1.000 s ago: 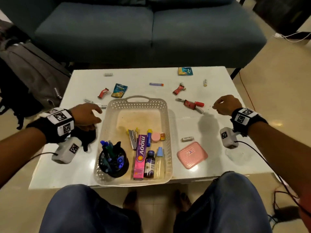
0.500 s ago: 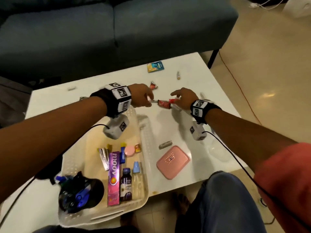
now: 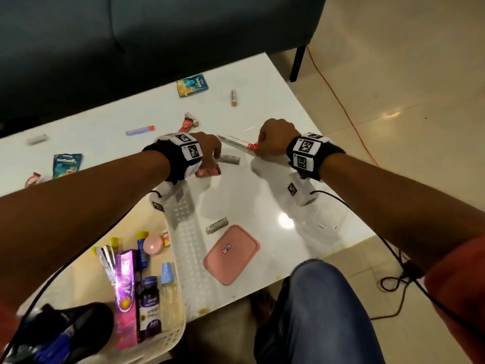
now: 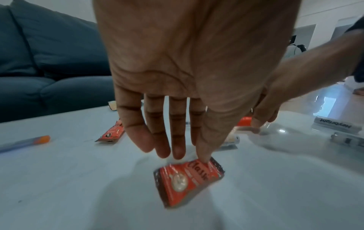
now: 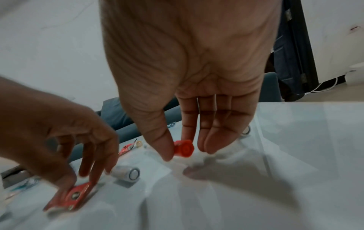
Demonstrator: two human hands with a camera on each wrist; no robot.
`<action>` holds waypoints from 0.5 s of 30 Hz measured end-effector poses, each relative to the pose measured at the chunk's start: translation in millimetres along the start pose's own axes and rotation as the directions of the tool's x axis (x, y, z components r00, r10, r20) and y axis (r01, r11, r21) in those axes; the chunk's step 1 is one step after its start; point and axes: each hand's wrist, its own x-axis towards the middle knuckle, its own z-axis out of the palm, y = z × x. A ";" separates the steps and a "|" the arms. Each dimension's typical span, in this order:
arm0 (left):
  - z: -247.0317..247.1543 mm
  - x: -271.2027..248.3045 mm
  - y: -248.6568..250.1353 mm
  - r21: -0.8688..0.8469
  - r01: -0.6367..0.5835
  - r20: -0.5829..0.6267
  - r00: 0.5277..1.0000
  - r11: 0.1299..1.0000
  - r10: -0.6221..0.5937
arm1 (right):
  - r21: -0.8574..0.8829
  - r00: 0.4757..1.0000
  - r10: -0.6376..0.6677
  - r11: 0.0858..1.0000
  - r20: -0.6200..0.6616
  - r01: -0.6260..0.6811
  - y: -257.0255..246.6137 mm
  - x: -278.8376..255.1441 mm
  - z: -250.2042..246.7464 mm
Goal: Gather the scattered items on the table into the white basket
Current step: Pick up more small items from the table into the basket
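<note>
Both arms reach forward over the table (image 3: 301,206). The left hand (image 4: 187,62) points its nearly straight fingers down, and its thumb tip presses on a red packet (image 4: 187,182) lying on the table. The right hand (image 3: 275,137) pinches a pen (image 3: 237,143) at its red cap, between thumb and forefinger. The white basket (image 3: 187,232) stands near, on the left.

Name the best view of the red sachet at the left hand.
Left wrist: the red sachet sits centred, print visible, left hand touching its top edge. Head shows only a sliver beside the wristband; right wrist shows it blurred, partly covered.
</note>
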 end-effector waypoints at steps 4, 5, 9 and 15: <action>-5.1 -2.0 0.7 -0.013 0.025 0.042 0.999 1.000 -0.024 | 0.163 0.996 0.031 0.986 -0.084 -0.017 0.7 -2.0 -20.6; -8.5 -3.6 -0.1 -0.028 0.029 0.040 0.999 0.999 -0.028 | 0.244 0.995 0.030 0.970 -0.100 -0.005 -1.2 -3.7 -27.1; -17.6 -10.8 -0.4 -0.086 0.025 0.011 1.000 0.996 -0.024 | 0.630 0.977 -0.005 0.764 -0.213 0.141 -8.3 -11.6 -51.3; -7.6 -27.9 -2.7 -0.140 0.031 0.023 0.999 0.990 -0.028 | 0.865 0.954 0.038 0.434 -0.296 0.251 -24.3 -15.4 -68.6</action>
